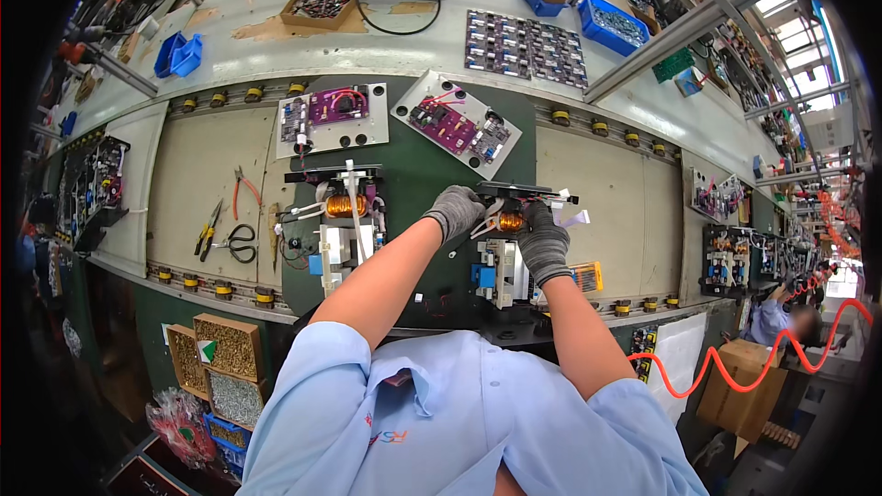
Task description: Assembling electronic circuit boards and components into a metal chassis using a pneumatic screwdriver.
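Note:
Both my hands wear dark grey gloves and work at the right-hand electronic assembly, which has a copper coil [508,221], pale metal blocks [504,266] and a black panel [516,190] across its far end. My left hand [457,212] has its fingers curled round the panel's left end. Just right of the coil, my right hand [544,245] is closed with its fingertips down among the parts; what they pinch is hidden. White connector leads [575,219] stick out beside it. A similar assembly with its own copper coil [346,206] stands to the left, untouched.
Two metal plates with purple circuit boards [340,106] [446,125] lie on the green base [418,266] beyond my hands. Pliers [241,191], cutters [209,228] and black scissors [241,243] lie left. Roller rails [597,127] border the line. Screw boxes [227,346] sit lower left; a red coiled hose [735,381] hangs right.

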A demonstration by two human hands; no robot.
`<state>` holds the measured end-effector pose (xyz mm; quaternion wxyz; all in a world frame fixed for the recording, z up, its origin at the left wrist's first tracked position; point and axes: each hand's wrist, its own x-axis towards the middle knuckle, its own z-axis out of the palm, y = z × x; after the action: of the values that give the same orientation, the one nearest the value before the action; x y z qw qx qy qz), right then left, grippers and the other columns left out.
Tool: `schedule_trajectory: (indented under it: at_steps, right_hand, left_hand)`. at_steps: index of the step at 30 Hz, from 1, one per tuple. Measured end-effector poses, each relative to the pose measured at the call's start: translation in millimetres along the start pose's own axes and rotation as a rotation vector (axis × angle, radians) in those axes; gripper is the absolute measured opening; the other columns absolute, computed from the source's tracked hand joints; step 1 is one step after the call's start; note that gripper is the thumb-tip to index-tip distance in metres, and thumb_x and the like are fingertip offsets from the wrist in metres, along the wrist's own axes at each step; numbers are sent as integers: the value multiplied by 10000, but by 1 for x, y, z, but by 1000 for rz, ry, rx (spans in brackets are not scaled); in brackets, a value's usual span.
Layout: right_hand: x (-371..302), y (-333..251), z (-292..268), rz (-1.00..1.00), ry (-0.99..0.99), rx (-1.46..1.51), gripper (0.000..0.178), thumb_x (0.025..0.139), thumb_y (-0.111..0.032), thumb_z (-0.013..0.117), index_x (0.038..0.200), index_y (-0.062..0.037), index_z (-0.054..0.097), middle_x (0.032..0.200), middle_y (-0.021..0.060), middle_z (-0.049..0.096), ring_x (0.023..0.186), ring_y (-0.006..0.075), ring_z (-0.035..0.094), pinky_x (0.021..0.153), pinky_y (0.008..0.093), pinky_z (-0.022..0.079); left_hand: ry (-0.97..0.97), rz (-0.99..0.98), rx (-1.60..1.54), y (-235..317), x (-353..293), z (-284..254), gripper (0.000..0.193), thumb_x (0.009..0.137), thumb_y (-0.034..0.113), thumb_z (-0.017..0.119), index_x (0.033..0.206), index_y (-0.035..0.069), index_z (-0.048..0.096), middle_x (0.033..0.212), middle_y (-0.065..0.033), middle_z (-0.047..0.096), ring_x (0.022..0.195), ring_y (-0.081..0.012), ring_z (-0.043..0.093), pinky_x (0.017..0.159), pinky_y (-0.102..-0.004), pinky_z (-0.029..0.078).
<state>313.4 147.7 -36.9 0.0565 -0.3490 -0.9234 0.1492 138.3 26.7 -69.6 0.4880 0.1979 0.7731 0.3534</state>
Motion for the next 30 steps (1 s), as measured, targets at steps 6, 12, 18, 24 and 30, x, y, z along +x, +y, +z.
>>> schedule_trajectory:
  at_steps: [6, 12, 18, 24, 30]
  right_hand:
    - [3, 6, -15, 282, -377, -118, 252, 826, -234, 669, 1053, -126, 651, 979, 124, 725, 956, 357, 674, 817, 473, 532]
    - [4, 14, -17, 275, -455, -11, 282, 806, -287, 711, 1031, -122, 677, 995, 132, 725, 948, 355, 677, 831, 452, 538]
    - [9, -3, -32, 261, -530, -50, 291, 810, -298, 703, 1049, -135, 685, 977, 162, 721, 950, 356, 679, 836, 464, 539]
    - [10, 23, -17, 486, -302, 190, 367, 808, -411, 716, 1061, -144, 723, 1030, 189, 715, 969, 338, 685, 854, 458, 542]
    - [9, -22, -47, 172, -384, 41, 485, 802, -458, 743, 1176, -173, 626, 1092, 91, 700, 1031, 304, 657, 890, 460, 516]
  left_hand:
    - [0, 43, 217, 17, -9, -3, 372, 809, 245, 699, 1093, 5, 709, 979, -171, 727, 925, -278, 687, 885, -362, 519]
    - [84, 38, 265, 10, -12, -8, 376, 826, 333, 621, 1048, 52, 736, 1027, -202, 713, 1010, -359, 674, 926, -415, 515]
    - [412, 40, 304, -4, -31, -43, 341, 890, 327, 634, 1030, 28, 714, 1011, -211, 711, 987, -366, 676, 906, -436, 510]
    - [439, 12, 185, 15, -50, -56, 381, 910, 340, 632, 1074, 3, 701, 1007, -192, 723, 980, -331, 686, 897, -405, 509]
    - [134, -59, 27, 14, -61, -37, 386, 914, 329, 643, 1080, -15, 697, 796, -121, 693, 653, -194, 649, 654, -352, 525]
